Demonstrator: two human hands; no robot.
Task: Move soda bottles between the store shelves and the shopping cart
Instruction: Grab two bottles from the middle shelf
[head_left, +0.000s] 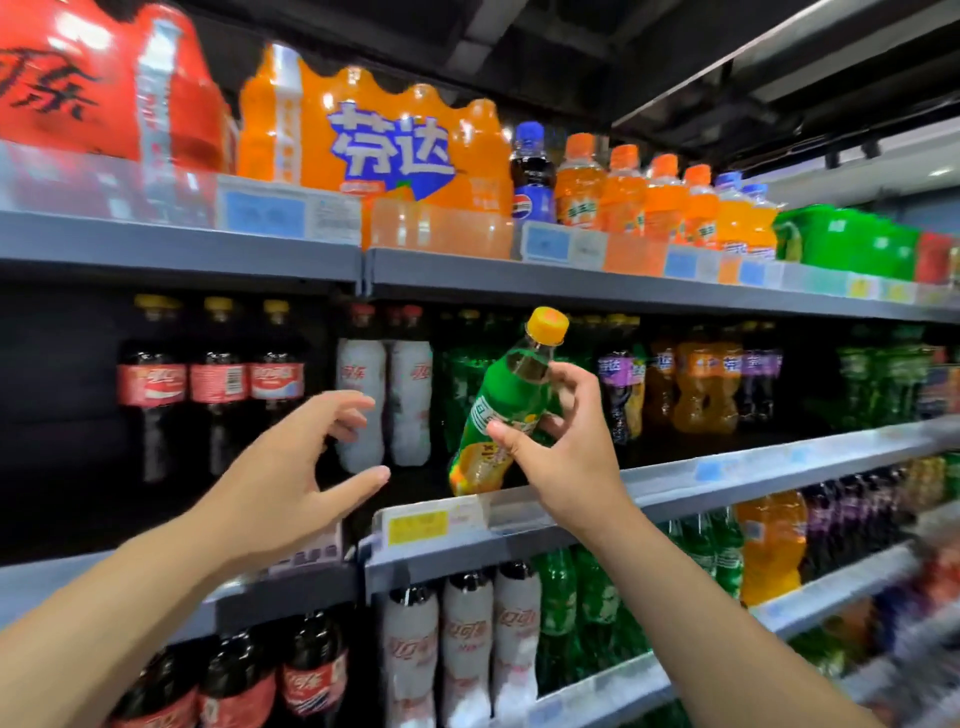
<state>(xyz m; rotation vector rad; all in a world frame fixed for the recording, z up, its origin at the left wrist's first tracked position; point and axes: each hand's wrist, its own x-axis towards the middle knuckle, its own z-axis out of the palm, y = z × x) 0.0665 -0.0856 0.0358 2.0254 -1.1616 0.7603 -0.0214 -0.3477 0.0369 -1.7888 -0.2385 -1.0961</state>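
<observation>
Head camera: a green soda bottle (506, 410) with an orange cap is held tilted at the front of the middle shelf (727, 467), its base low behind the shelf's lip and its cap leaning right. It is pinched by the right hand (556, 447), thumb on the label and fingers curled round the shoulder. The left hand (291, 457) is spread open nearby and holds nothing. Whether the bottle is being set in or drawn out cannot be told. Either way, it is best brought upright and its base kept clear of the lip. The gap is hemmed by white-labelled cola bottles (384, 400) on the left and green bottles (462, 374) behind, which could be knocked. No shopping cart is seen.
</observation>
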